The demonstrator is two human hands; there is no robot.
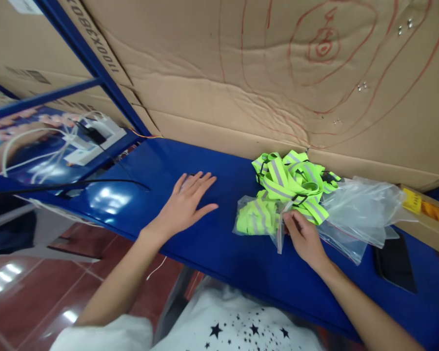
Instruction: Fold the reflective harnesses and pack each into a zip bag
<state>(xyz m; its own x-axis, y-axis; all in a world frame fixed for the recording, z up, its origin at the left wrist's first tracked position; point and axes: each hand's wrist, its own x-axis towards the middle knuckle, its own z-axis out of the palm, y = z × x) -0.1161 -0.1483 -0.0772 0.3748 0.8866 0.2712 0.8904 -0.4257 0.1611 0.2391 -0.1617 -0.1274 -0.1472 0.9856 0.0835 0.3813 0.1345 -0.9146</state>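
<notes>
Your left hand (185,204) lies flat and spread open on the glossy blue worktop (139,195). Your right hand (304,237) pinches the thin edge of a clear crinkly bag (241,223) stuffed with neon straps (258,214), just below the loose tangled pile (290,178).

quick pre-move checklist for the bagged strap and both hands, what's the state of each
1. Right hand grips bagged strap: ok, fingers pinch its clear edge.
2. Left hand free: ok, flat on blue table, holding nothing.
3. Bag sealed: cannot tell.
4. Loose strap pile clear of the bag: not ok, it overlaps it.
5. Empty bags in reach: ok, lying beside the bagged strap.
</notes>
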